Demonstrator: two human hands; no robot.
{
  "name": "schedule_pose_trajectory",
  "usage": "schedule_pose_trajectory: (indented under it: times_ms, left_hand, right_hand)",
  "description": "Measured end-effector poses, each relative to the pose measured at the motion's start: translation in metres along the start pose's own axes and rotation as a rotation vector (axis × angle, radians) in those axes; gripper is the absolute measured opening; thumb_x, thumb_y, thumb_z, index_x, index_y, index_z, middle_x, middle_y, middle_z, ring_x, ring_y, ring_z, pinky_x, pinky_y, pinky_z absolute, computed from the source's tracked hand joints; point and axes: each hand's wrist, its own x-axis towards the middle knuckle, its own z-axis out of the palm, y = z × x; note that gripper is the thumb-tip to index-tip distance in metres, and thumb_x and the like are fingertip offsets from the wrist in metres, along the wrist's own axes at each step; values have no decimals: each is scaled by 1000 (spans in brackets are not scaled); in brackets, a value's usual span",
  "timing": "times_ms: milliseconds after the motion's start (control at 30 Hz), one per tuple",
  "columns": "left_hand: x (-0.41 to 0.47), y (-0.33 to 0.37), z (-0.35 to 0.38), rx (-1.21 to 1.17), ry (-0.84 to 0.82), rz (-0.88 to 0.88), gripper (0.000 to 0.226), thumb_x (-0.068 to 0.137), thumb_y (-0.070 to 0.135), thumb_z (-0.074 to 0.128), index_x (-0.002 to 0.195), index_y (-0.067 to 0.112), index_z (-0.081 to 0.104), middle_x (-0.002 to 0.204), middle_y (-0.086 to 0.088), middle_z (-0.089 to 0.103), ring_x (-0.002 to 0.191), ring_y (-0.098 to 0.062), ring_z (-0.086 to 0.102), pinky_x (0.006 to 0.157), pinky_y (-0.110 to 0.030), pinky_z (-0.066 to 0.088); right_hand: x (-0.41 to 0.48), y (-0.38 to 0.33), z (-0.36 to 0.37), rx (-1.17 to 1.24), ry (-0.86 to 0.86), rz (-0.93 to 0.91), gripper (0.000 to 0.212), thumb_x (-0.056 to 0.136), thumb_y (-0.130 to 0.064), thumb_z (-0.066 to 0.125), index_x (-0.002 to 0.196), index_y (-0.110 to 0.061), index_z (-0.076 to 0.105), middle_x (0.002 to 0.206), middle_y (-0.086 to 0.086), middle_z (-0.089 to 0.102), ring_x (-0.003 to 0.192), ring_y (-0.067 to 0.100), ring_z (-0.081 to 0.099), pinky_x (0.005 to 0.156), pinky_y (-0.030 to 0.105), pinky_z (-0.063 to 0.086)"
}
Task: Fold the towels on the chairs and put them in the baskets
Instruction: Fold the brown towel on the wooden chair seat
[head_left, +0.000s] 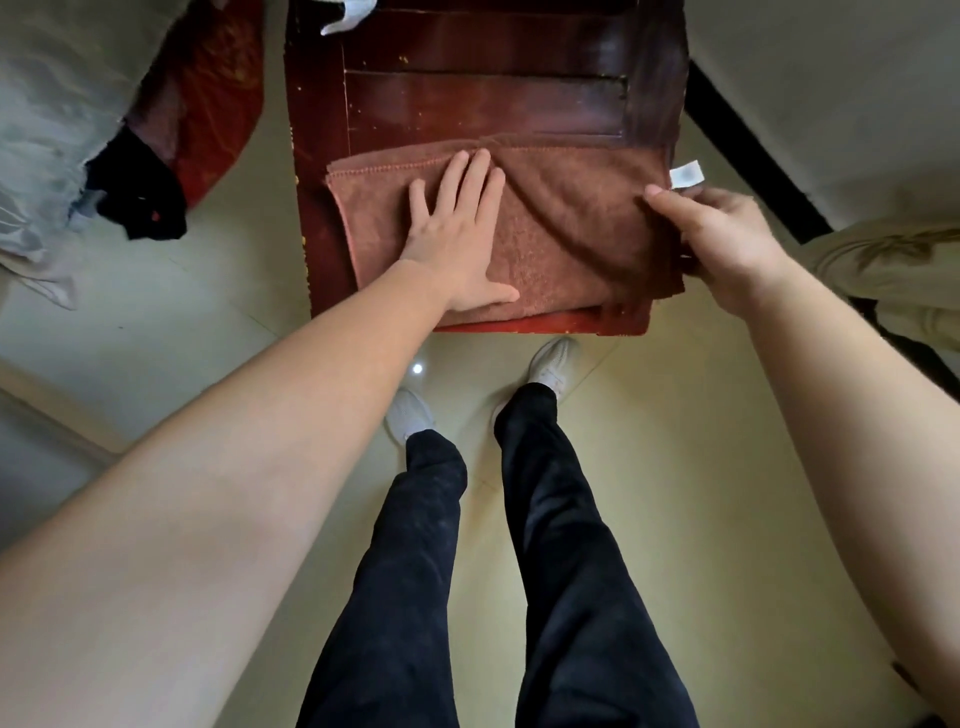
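Towel (563, 249) spans chair (483, 104) left-to-right, left hand (457, 236) flat atop, right hand (722, 244) pinching its edge.

Brown towel (566, 244) lies folded on dark red wooden chair (483, 104). Left hand (457, 234) presses flat on it, fingers straight. Right hand (711, 244) pinches the towel's right edge, just below a white tag (685, 174). Person stands on pale tiled floor (675, 415), dark trousers, white shoes (553, 364). Heaped clothes (135, 182) lie to the left.

Both arms reach forward, left hand (457, 234) flat with straight fingers, right hand (722, 244) curled, pinching.
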Motion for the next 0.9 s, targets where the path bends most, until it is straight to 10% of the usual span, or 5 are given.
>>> schedule_pose_trajectory:
  times_ms: [133,300,467,633,900]
  left_hand:
    - [-14,-14,-14,-231,203,-62,86,80,59,63,149,18,31,161,-10,14,146,-29,18,115,-52,15]
    - [-54,-66,-13,-782,703,-515,35,89,28,53,118,12,60,128,-8,50,114,-21,57,100,-29,42]
    - [-83,-134,1,-1201,670,-979,25,84,21,48,105,20,61,99,0,65,93,-21,67,85,-40,54]
    - [-100,-143,7,-1245,500,-905,21,94,14,42,108,18,58,80,8,56,67,-6,56,54,-23,45]
    - [-93,-96,18,-1218,164,-763,29,91,52,43,86,27,57,99,0,67,100,-23,64,88,-37,53]
  right_hand:
    - [-27,-28,12,-2,-38,-169,31,77,-17,76,107,-15,71,91,-3,71,76,9,67,70,29,56]
    - [-70,-59,76,-307,202,-487,50,72,-20,65,121,-24,65,88,-12,64,71,-6,59,81,11,48]
    - [-94,-51,183,-449,-43,-613,63,79,-26,64,141,-22,51,117,-1,65,102,15,62,93,36,52]
    - [-89,-22,226,-536,-469,-407,51,92,-27,65,141,-17,53,130,4,66,121,20,61,106,35,46]
    - [-59,9,156,-286,147,-274,20,89,-28,62,108,-28,67,93,-11,70,91,12,67,94,34,52]
